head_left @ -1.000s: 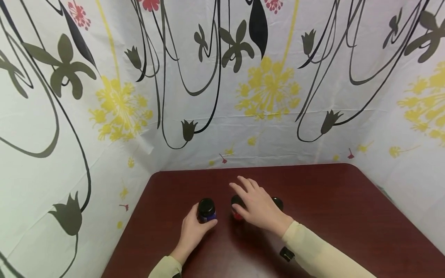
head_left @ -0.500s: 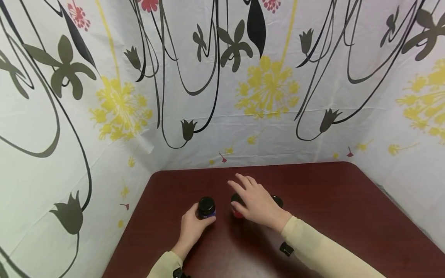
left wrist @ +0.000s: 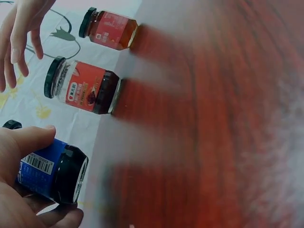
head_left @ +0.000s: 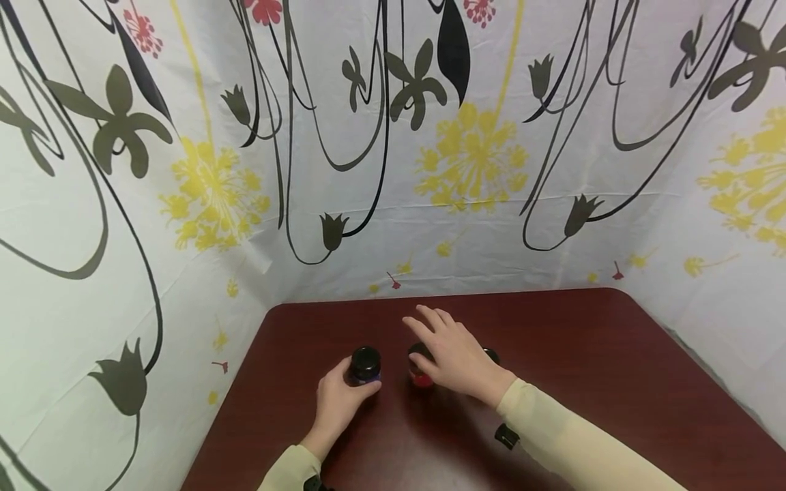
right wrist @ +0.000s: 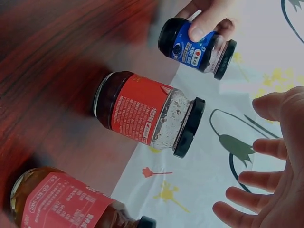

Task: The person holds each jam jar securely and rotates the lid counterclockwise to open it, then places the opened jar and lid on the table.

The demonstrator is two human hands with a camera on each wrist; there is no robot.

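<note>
My left hand [head_left: 334, 402] grips a small glass jar with a blue label [left wrist: 40, 166] and black lid [head_left: 366, 361], thumb on one side and fingers round the other. To its right stands a larger jar with a red label [right wrist: 140, 111], a dark lid and dark contents low in the glass. Over and beside that jar is my right hand [head_left: 457, 358], fingers spread and holding nothing; the right wrist view shows its fingertips apart from the lid. A third jar, with a pinkish-red label and amber contents [left wrist: 110, 31], stands farther right, mostly hidden behind the right hand in the head view.
The jars stand on a dark red wood-grain table [head_left: 583, 382] with rounded far corners. White cloth walls [head_left: 479, 252] printed with flowers and vines enclose it at the back and sides. A small black clip-like piece [head_left: 506, 436] sits at the right sleeve.
The left hand and the blue-labelled jar have shifted very slightly away from the person. The right hand, fingers still spread, now covers more of the third jar's lid.
</note>
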